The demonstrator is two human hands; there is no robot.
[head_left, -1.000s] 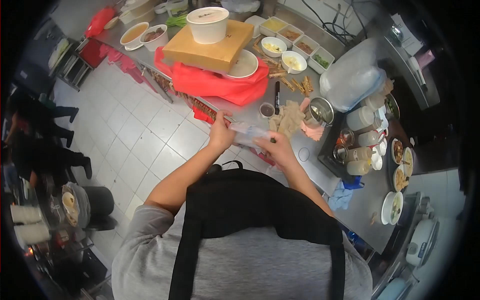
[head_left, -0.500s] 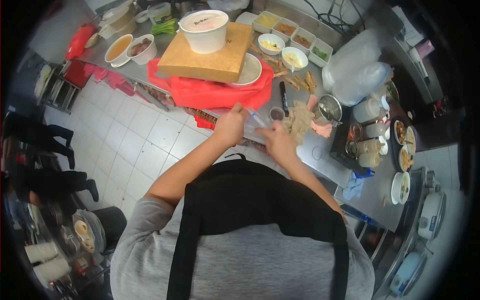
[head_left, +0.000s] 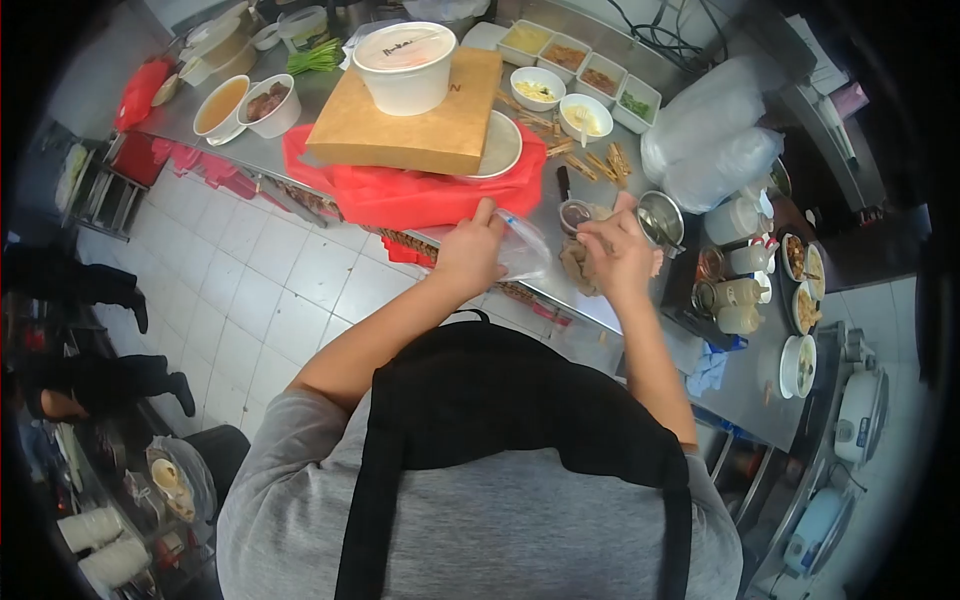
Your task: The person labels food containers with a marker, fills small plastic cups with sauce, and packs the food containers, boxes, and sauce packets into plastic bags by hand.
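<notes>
My left hand is closed on the edge of a small clear plastic bag, which hangs open over the counter's front edge. With its fingertips, my right hand grips a small lidded sauce cup holding something dark. A crumpled beige cloth lies partly hidden under that hand. Just beyond my left hand sits a red plastic bag spread around a white-lidded bowl and a flat brown box. A white tub with writing on its lid stands on the box.
Toppings trays and two small white bowls line the back, near bundled wooden chopsticks. A metal pot, squeeze bottles and plastic bags stand right. Soup and meat bowls are left. Other people's legs show far left.
My right hand has moved from the clear bag to the sauce cup and taken hold of it. The clear bag now hangs more opened out from my left hand.
</notes>
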